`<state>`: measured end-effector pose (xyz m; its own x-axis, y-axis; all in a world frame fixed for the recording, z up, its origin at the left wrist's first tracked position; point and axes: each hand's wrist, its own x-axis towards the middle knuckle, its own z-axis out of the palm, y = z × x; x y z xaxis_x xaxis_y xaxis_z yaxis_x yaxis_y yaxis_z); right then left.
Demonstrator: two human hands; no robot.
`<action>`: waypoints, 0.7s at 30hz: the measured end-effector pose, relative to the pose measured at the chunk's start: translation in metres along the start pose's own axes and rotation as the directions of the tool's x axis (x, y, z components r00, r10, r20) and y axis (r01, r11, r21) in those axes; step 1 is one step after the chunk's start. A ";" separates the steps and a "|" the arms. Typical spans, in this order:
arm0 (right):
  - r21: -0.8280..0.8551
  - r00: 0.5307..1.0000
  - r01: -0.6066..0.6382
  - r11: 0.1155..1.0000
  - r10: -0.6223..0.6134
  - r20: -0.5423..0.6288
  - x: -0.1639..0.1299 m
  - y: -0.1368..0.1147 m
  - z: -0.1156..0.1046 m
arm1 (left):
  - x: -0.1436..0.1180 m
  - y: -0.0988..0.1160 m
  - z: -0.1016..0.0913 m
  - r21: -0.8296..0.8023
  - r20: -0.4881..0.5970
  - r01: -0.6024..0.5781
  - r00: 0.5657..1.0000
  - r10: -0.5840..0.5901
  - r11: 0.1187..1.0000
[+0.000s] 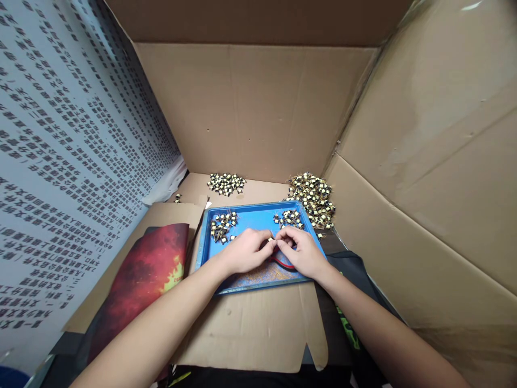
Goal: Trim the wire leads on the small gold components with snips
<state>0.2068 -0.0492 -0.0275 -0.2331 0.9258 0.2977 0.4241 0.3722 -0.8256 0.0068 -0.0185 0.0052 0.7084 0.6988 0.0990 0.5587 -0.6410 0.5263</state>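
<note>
Both of my hands meet over the blue tray (258,209). My left hand (248,251) is closed, with thumb and forefinger pinching a small yellow-and-black wound coil (271,240). Right beside it my right hand (298,251) is closed too, its thumb and forefinger tips together next to the coil; what they pinch is too small to make out. Under the right hand lies a tool with red-and-black handles (284,264), partly hidden by the fingers. Similar coils with wire leads lie in a left cluster (222,226) and a right cluster (291,218) inside the tray.
Copper-coloured wire scraps (258,277) litter the tray's near side. Behind it are a smaller coil pile (226,184) and a larger one (311,199). Cardboard walls (258,108) rise at the back and right. A red printed mat (149,269) lies on the left.
</note>
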 end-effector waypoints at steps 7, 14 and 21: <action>-0.002 1.000 -0.002 1.000 0.002 -0.004 0.000 -0.001 0.000 | 0.000 0.000 0.000 0.009 -0.002 -0.011 1.000 0.011 1.000; 0.002 1.000 -0.004 1.000 0.004 0.001 0.000 -0.001 0.000 | 0.000 0.000 0.000 -0.002 -0.002 -0.010 1.000 0.010 1.000; 0.001 1.000 -0.002 1.000 0.002 -0.003 0.000 0.000 0.000 | 0.000 -0.001 0.001 -0.004 -0.009 -0.010 1.000 0.010 1.000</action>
<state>0.2065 -0.0492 -0.0276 -0.2294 0.9267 0.2976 0.4240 0.3703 -0.8265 0.0062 -0.0180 0.0039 0.7100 0.6952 0.1118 0.5500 -0.6467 0.5284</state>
